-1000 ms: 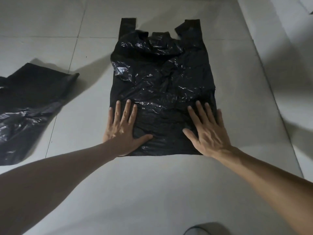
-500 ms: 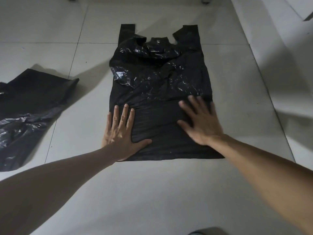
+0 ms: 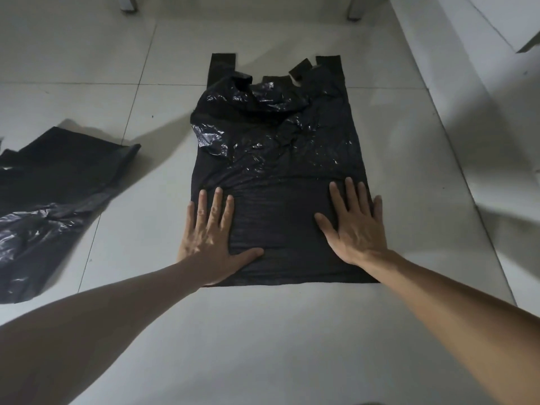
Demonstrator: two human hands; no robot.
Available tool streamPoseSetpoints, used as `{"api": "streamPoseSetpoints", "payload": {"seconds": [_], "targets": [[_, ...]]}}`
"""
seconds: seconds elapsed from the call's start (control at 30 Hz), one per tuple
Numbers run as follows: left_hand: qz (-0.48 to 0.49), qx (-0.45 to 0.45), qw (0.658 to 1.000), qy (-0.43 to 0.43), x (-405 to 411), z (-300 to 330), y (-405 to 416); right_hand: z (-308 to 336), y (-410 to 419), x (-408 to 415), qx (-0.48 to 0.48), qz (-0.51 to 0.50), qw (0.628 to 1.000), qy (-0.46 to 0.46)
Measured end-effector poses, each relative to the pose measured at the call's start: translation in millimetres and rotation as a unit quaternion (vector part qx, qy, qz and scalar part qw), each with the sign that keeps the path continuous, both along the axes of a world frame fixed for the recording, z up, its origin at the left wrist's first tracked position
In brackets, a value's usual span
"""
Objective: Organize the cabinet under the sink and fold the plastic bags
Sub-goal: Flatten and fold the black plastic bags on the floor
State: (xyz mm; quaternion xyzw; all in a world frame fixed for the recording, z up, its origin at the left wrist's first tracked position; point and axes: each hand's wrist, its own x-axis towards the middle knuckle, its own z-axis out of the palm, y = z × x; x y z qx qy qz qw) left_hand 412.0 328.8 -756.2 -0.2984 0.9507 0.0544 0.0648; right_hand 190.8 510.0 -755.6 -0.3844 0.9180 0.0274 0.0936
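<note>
With both palms pressed flat and fingers spread wide, nothing gripped. Left hand [image 3: 211, 241] down on the near left corner of the black plastic bag [image 3: 277, 176], little finger overhanging the bag's left edge onto the floor [image 3: 263, 331], thumb stretched inward along the bottom edge. Right hand [image 3: 355, 226] down on the near right part of the same bag, fingers fanned and pointing away, little finger lying at the bag's right edge. Between the two hands: a smooth, matte strip of bag, flattened against the tile. Beyond the fingertips: glossy, crumpled plastic, raised in wrinkles, most heavily ahead of the left hand. Farther out past the wrinkles: two handle loops [image 3: 222, 65] lying flat and pointing away, one in line with each hand, with a ragged mouth edge between them. Bottom edge of the bag straight, just behind the heels of both palms. Well out to the left of the left hand and apart from the first bag: second black bag [image 3: 55, 200], loosely spread, partly crumpled, cut off by the frame edge. Far beyond the handles: two pale furniture legs [image 3: 128, 2]. Out to the right of the right hand: pale raised surface [image 3: 482, 127], identity not determinable.
</note>
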Motion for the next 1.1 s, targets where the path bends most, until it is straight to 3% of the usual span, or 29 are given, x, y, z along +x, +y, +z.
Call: {"api": "streamPoseSetpoints", "payload": {"seconds": [0.13,0.27,0.37,0.43,0.5,0.57,0.6,0.67,0.73,0.87,0.93,1.0,1.03,1.1], "targets": [[-0.013,-0.020,0.999,0.038,-7,8,3,7,-1,5,-0.023,0.022,0.999,-0.005],[-0.186,-0.017,0.977,0.104,-36,13,22,-2,9,11,-0.005,0.035,0.999,0.012],[-0.303,-0.016,0.952,0.041,-61,3,15,-4,10,9,0.003,0.036,0.999,0.016],[-0.221,-0.038,0.974,0.012,-70,-5,-22,-6,11,9,0.001,0.038,0.999,0.020],[0.002,-0.019,1.000,-0.010,-77,-2,-71,-7,11,9,-0.002,0.036,0.999,0.021],[0.188,0.013,0.982,0.005,-87,11,-105,-7,11,10,0.000,0.030,0.999,0.016],[0.204,0.001,0.978,0.032,-93,18,-110,-7,11,10,0.004,0.030,0.999,0.011],[0.098,-0.052,0.989,0.094,-105,27,-99,-7,11,12,0.012,0.031,0.999,0.006],[-0.009,-0.046,0.993,0.104,-112,25,-80,0,7,12,0.017,0.029,0.999,0.016],[0.017,0.002,1.000,0.016,-108,-3,-67,24,-30,7,-0.080,0.066,0.993,0.052],[0.016,-0.002,0.999,0.028,-103,-10,-66,29,-64,6,-0.137,0.145,0.980,0.021],[0.016,-0.010,0.999,0.044,-102,-13,-66,21,-94,-10,-0.103,0.220,0.970,0.005],[0.018,-0.016,0.999,0.044,-102,-12,-66,14,-103,-29,-0.075,0.203,0.976,-0.002],[0.020,-0.019,0.999,0.041,-103,-11,-65,5,-108,-82,-0.013,0.036,0.999,-0.021]]}}
